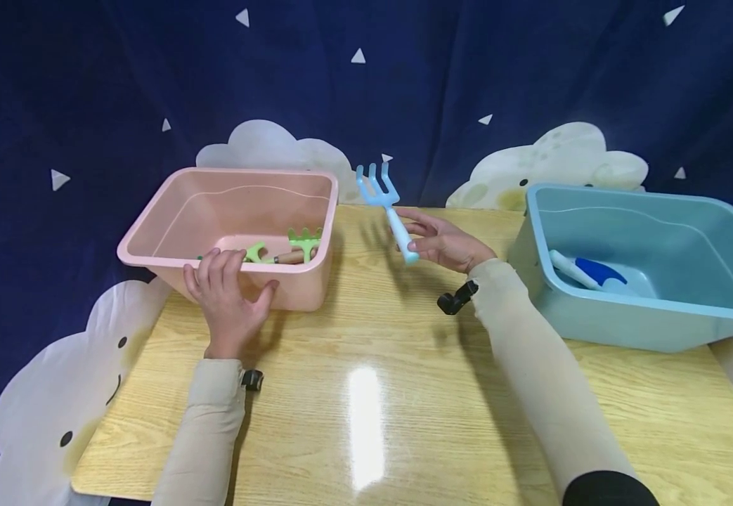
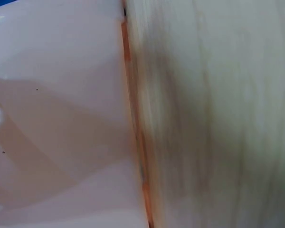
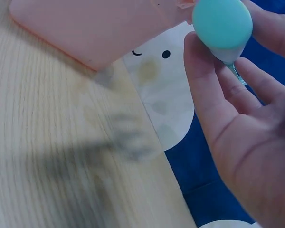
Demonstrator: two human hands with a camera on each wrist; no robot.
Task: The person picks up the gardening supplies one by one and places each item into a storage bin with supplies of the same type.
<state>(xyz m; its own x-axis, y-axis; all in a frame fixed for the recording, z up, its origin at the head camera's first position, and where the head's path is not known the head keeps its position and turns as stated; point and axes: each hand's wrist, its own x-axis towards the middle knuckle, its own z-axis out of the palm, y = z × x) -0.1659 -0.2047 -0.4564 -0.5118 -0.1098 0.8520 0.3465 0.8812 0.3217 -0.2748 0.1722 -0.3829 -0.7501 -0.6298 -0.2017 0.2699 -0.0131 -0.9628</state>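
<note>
My right hand [image 1: 448, 242] pinches the pale handle of a light-blue garden hand fork [image 1: 398, 228], raised over the table between two bins. Its three tines point up and away; in the right wrist view the mint handle end [image 3: 222, 23] sits between thumb and fingers. At the left, my left hand [image 1: 230, 306] grips the front rim of a pink bin [image 1: 303, 289], fingers hooked over the edge and thumb along the outside. Inside that bin lie a green rake head [image 1: 305, 239], another green piece [image 1: 255, 251] and a wooden handle [image 1: 289, 258], partly hidden by the front wall.
A blue bin [image 1: 625, 325] stands at the right, holding a tool with a dark-blue blade [image 1: 600, 270] and a pale handle [image 1: 573, 269]. Both bins sit on a wooden table [image 1: 429, 393]. A navy curtain [image 1: 417, 91] with cloud shapes hangs behind the table.
</note>
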